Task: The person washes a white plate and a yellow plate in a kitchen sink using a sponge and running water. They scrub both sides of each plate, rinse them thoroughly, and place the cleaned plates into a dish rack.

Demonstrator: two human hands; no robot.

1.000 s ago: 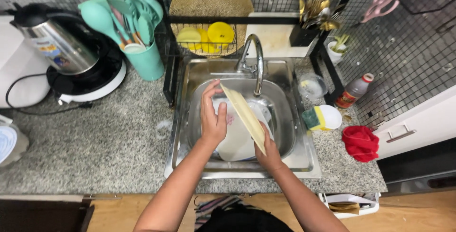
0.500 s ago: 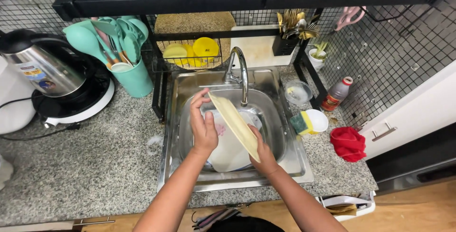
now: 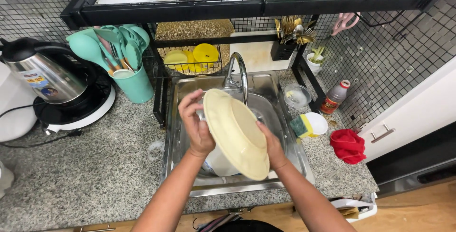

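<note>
A cream-coloured plate [image 3: 237, 132] is held tilted over the steel sink [image 3: 278, 92], its hollow side facing right. My left hand [image 3: 195, 123] grips its back and left edge. My right hand [image 3: 270, 144] holds the plate's right rim. The chrome tap [image 3: 239, 73] curves just behind the plate. White dishes [image 3: 219, 161] lie in the basin under the plate, mostly hidden by it.
A black wire rack [image 3: 247, 6] with white dishes spans the sink overhead. On the left stand a kettle [image 3: 45, 77] and a teal utensil holder [image 3: 135, 85]. To the right are a glass bowl [image 3: 297, 95], a sponge [image 3: 300, 126], a brown bottle [image 3: 334, 97] and a red cloth [image 3: 348, 145].
Both hands have lifted the plate up out of the basin toward the camera. The view has tilted up, showing more of the overhead rack.
</note>
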